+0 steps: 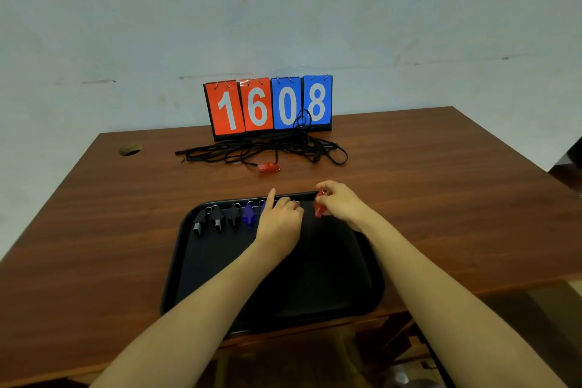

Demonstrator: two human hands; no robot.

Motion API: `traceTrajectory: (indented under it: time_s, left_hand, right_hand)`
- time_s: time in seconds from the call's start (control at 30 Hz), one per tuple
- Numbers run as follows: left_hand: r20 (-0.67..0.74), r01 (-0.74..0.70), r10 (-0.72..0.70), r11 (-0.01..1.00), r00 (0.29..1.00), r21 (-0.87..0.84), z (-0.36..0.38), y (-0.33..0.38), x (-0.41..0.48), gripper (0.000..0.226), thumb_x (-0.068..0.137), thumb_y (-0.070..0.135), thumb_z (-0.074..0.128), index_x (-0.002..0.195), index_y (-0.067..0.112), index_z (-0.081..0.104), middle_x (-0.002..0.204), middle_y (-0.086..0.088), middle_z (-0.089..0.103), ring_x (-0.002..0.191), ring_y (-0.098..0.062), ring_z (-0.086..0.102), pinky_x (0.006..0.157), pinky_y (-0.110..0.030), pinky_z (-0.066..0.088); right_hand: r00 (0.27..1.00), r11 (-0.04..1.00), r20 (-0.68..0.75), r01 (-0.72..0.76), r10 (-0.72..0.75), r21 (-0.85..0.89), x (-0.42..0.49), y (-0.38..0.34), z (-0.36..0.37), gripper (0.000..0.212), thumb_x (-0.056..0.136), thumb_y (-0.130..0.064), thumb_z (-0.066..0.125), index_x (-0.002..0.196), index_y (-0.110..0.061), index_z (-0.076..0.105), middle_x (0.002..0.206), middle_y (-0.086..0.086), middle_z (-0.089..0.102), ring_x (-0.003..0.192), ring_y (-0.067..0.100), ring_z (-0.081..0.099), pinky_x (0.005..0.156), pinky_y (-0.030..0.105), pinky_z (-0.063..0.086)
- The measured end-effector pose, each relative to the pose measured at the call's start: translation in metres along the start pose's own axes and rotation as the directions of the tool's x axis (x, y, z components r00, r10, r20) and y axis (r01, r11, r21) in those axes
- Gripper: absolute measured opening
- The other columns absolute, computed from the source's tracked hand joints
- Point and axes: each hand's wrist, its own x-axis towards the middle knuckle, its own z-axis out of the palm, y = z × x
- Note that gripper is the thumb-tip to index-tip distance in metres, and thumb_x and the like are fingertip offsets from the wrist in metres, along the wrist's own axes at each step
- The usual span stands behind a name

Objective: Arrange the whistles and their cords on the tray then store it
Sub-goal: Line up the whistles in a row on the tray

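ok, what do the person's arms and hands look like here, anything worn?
The left forearm and right forearm are bare as far as the view shows them; no sleeves are visible. The left hand and right hand are ungloved. I can make out no watch, bracelet or markings. Whether there is a ring is too blurred to tell.

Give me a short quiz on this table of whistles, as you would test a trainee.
1. True or false: the right hand holds a red whistle at the far edge of the tray.
2. How many black whistles lie in the row on the tray? A) one B) three C) six
3. Fill in: a second red whistle lies on the table beside a tangle of black ____.
Key: 1 true; 2 B; 3 cords.
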Motion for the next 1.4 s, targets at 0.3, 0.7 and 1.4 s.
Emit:
traceTrajectory:
  time_s: [0.3, 0.7, 1.4]
  left_hand:
    - [0.043, 0.030, -0.028, 0.999, 0.999, -0.034, -0.006, -0.003, 0.000, 0.031, 0.096, 0.016, 0.044, 0.124, 0.013, 0.058, 0.131, -0.004, 0.058, 0.133, -0.022, 0.039, 0.118, -0.045, -0.006]
    - [0.051, 0.053, -0.049, 0.996, 0.997, -0.074, -0.010, -0.005, -0.001, 0.035, 0.098, 0.015, 0.039, 0.131, 0.011, 0.051, 0.136, -0.007, 0.054, 0.137, -0.025, 0.033, 0.119, -0.043, -0.002]
    - [-0.011, 0.074, -0.077, 0.982, 0.997, -0.174, -0.012, -0.011, -0.003, 0.034, 0.096, 0.019, 0.043, 0.127, 0.009, 0.054, 0.138, -0.007, 0.049, 0.139, -0.025, 0.031, 0.117, -0.047, -0.009]
  right_hand:
    - [0.992, 0.931, -0.100, 0.036, -0.077, -0.364, 0.007, 0.011, 0.013, 0.028, 0.092, -0.026, 0.060, 0.113, -0.009, 0.052, 0.123, 0.012, 0.045, 0.091, 0.023, 0.048, 0.079, 0.030, 0.041]
    - [0.989, 0.907, -0.042, 0.114, -0.143, -0.405, -0.005, 0.014, 0.015, 0.035, 0.088, -0.021, 0.065, 0.120, -0.011, 0.056, 0.113, 0.008, 0.062, 0.092, 0.019, 0.056, 0.077, 0.026, 0.042]
    - [0.971, 0.818, -0.134, 0.089, -0.199, -0.568, -0.008, 0.004, 0.023, 0.032, 0.096, -0.031, 0.048, 0.116, -0.006, 0.050, 0.118, 0.011, 0.054, 0.101, 0.030, 0.059, 0.080, 0.036, 0.047]
